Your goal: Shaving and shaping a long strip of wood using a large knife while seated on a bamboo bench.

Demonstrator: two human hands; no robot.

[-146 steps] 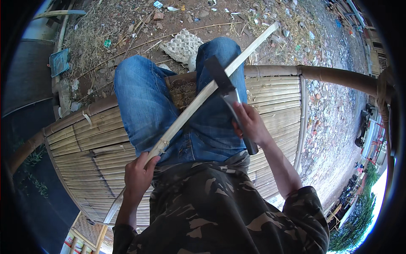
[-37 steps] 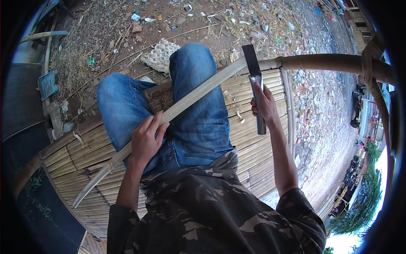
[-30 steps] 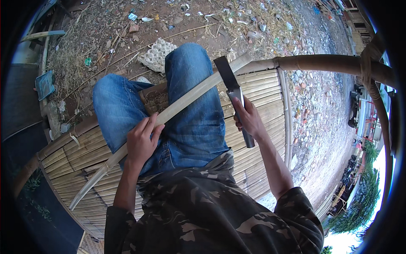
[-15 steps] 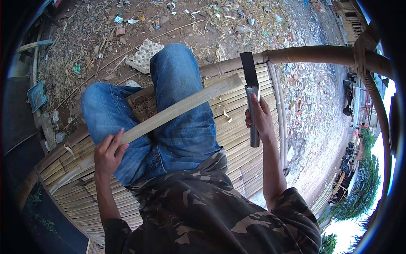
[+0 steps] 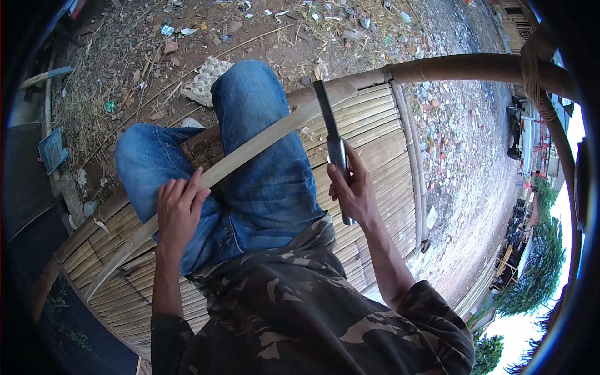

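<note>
The pale strip [image 5: 256, 147] across your jeans [image 5: 265, 194], partly hidden by your left hand [image 5: 180, 209] and knife [image 5: 336, 151], slants away from you to the right. Your left fingers clasp it (undersides unseen); your right hand [image 5: 356, 190] wraps its fingers round the knife's handle.

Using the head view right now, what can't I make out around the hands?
Head view:
Wooden strip: section beneath the left hand, covered by it.
Tool handle: side within the right hand's grip, covered by that hand.
Blade: contact with the strip unclear; it overlaps the strip in view.
</note>
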